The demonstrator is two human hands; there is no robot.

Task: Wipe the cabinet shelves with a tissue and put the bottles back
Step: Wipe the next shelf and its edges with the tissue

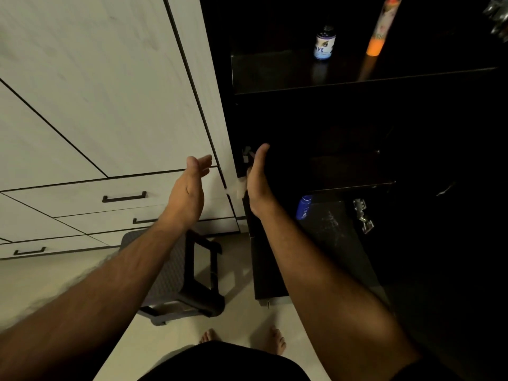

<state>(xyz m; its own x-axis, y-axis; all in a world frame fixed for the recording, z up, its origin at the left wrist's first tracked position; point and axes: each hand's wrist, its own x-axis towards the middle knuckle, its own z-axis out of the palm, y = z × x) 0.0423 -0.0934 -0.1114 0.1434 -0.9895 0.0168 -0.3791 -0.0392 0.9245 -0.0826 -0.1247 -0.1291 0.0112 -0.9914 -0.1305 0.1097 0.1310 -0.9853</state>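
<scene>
White drawer fronts (82,111) fill the left side, with a grey step stool (181,273) on the floor below. Left hand (189,185) is up in the air, fingers relaxed and holding nothing. Right hand (257,177) reaches into the dark cabinet (357,119); a bit of white tissue (237,188) peeks out beside it, but I can't tell the grip. Blue bottle (303,206) sits low down, a blue-labelled bottle (325,44) and an orange-bottomed spray can (380,28) up top.

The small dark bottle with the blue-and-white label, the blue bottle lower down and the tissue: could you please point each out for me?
small dark bottle (324,43): head view, on its blue-and-white label.
blue bottle (303,207): head view, on the middle of its body.
tissue (237,188): head view, on the white part showing beside the right hand (257,177).
</scene>
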